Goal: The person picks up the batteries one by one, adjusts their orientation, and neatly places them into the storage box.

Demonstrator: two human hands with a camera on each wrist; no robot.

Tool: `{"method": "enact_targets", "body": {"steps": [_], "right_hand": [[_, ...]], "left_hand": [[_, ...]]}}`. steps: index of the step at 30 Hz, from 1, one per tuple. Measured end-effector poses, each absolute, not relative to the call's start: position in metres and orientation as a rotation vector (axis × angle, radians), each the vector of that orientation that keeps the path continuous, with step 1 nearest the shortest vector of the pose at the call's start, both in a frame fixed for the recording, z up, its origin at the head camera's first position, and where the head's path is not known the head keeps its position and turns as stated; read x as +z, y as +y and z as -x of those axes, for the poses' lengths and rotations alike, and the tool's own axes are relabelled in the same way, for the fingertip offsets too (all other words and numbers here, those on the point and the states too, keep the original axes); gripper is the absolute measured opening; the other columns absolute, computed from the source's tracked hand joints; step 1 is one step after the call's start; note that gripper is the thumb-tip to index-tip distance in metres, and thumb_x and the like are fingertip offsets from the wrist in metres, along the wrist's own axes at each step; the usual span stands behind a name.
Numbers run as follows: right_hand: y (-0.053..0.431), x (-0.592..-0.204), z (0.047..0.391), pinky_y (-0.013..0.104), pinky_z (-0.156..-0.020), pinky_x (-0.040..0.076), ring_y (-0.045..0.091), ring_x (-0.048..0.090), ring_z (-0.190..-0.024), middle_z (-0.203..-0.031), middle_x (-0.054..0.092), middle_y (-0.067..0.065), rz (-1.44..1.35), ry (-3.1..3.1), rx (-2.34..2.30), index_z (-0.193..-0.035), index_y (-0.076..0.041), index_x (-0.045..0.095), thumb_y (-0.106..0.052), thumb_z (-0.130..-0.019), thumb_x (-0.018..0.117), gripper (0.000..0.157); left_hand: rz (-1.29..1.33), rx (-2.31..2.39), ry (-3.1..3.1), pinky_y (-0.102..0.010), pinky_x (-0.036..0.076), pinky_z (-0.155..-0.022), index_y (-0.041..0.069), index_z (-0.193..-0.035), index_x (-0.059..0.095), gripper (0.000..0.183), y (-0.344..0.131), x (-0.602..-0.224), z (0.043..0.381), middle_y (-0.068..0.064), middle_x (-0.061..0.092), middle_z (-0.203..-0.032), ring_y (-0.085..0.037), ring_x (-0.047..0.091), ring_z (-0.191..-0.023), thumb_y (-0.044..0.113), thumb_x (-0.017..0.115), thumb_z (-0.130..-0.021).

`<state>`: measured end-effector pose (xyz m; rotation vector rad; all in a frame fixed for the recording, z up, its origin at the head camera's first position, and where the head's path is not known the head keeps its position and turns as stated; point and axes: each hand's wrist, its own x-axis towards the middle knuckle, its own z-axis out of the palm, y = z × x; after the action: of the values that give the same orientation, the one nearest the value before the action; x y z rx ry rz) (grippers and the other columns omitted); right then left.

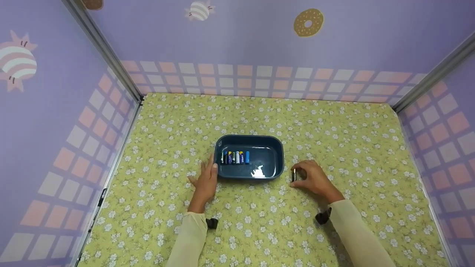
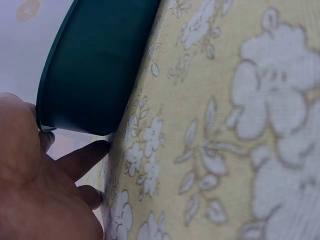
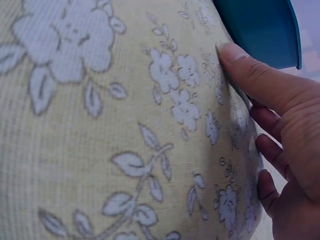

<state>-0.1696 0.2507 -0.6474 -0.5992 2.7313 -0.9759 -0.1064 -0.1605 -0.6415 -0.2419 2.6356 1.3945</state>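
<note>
A dark blue-green plastic basin (image 1: 274,157) sits mid-table, with a row of several small batteries (image 1: 238,157) in blue, purple, white and dark colours on its floor at the left. My left hand (image 1: 206,181) rests against the basin's left wall, thumb at the rim and other fingers spread. In the left wrist view, fingertips (image 2: 100,147) show beside the basin's lower corner. To the right of the basin, my right hand (image 1: 313,178) pinches a dark battery (image 1: 294,175) between thumb and fingers, close over the cloth. The right wrist view hides that battery behind the hand.
A yellow-green flowered cloth (image 1: 252,222) covers the table. Purple panels (image 1: 237,40) with printed squares and sweets enclose the back and both sides. A small black object (image 1: 102,196) lies along the left edge.
</note>
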Motion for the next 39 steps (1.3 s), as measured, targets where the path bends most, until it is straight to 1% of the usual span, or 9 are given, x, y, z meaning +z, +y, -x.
{"method": "enact_targets", "body": {"steps": [4, 9, 14, 19, 24, 31, 37, 39], "right_hand": [[0.249, -0.644, 0.169, 0.05, -0.095, 0.05, 0.024, 0.057, -0.111, -0.121, 0.068, 0.002, 0.533, 2.703, -0.993, -0.123, -0.019, 0.071, -0.042, -0.076, 0.091, 0.056], [0.246, -0.637, 0.168, 0.049, -0.095, 0.051, 0.025, 0.059, -0.11, -0.12, 0.067, 0.003, 0.46, 2.702, -1.059, -0.123, -0.017, 0.07, -0.037, -0.079, 0.089, 0.052], [0.24, -0.626, 0.169, 0.053, -0.093, 0.053, 0.028, 0.061, -0.111, -0.123, 0.066, 0.007, 0.394, 2.709, -1.16, -0.126, -0.013, 0.069, -0.033, -0.082, 0.088, 0.052], [0.232, -0.613, 0.172, 0.056, -0.094, 0.052, 0.032, 0.06, -0.115, -0.126, 0.065, 0.008, 0.434, 2.745, -1.186, -0.13, -0.011, 0.068, -0.037, -0.082, 0.088, 0.058], [0.223, -0.604, 0.177, 0.054, -0.095, 0.051, 0.034, 0.06, -0.117, -0.128, 0.064, 0.007, 0.486, 2.768, -1.166, -0.132, -0.011, 0.066, -0.043, -0.083, 0.085, 0.062], [0.206, -0.593, 0.189, 0.053, -0.092, 0.051, 0.037, 0.062, -0.111, -0.12, 0.068, 0.007, 0.56, 2.791, -1.19, -0.126, -0.01, 0.069, -0.04, -0.08, 0.089, 0.058], [0.189, -0.588, 0.199, 0.052, -0.09, 0.052, 0.037, 0.063, -0.11, -0.12, 0.067, 0.007, 0.609, 2.765, -1.182, -0.127, -0.009, 0.068, -0.036, -0.082, 0.088, 0.056], [0.183, -0.587, 0.201, 0.051, -0.089, 0.052, 0.035, 0.063, -0.108, -0.119, 0.067, 0.007, 0.624, 2.761, -1.171, -0.127, -0.009, 0.068, -0.034, -0.082, 0.088, 0.055]], "left_hand": [[0.247, 1.387, 2.635, -0.068, -0.032, -0.109, 0.034, -0.166, 0.007, 0.069, -0.16, -0.641, 0.106, -0.004, 0.019, -0.171, -0.03, -0.003, -0.161, 0.067, 0.015, -0.105], [0.245, 1.385, 2.633, -0.069, -0.031, -0.109, 0.034, -0.166, 0.006, 0.069, -0.161, -0.642, 0.106, -0.006, 0.017, -0.171, -0.031, -0.003, -0.16, 0.067, 0.014, -0.106], [0.247, 1.398, 2.632, -0.069, -0.032, -0.108, 0.036, -0.166, 0.006, 0.068, -0.161, -0.643, 0.105, -0.006, 0.019, -0.171, -0.03, -0.002, -0.16, 0.067, 0.015, -0.105], [0.257, 1.415, 2.625, -0.067, -0.034, -0.108, 0.038, -0.165, 0.006, 0.067, -0.161, -0.643, 0.105, -0.003, 0.019, -0.17, -0.028, -0.003, -0.161, 0.067, 0.014, -0.105], [0.258, 1.408, 2.63, -0.067, -0.034, -0.108, 0.037, -0.165, 0.007, 0.067, -0.161, -0.643, 0.105, -0.003, 0.019, -0.171, -0.028, -0.003, -0.161, 0.066, 0.015, -0.106], [0.246, 1.427, 2.628, -0.068, -0.033, -0.108, 0.035, -0.166, 0.008, 0.068, -0.161, -0.642, 0.105, -0.006, 0.024, -0.169, -0.03, -0.004, -0.16, 0.066, 0.016, -0.106], [0.241, 1.432, 2.625, -0.067, -0.034, -0.108, 0.038, -0.165, 0.008, 0.069, -0.161, -0.643, 0.105, -0.003, 0.024, -0.169, -0.028, -0.004, -0.161, 0.069, 0.015, -0.104], [0.237, 1.427, 2.626, -0.067, -0.034, -0.108, 0.038, -0.165, 0.008, 0.07, -0.161, -0.643, 0.105, -0.002, 0.024, -0.169, -0.028, -0.004, -0.161, 0.07, 0.015, -0.104]]}}
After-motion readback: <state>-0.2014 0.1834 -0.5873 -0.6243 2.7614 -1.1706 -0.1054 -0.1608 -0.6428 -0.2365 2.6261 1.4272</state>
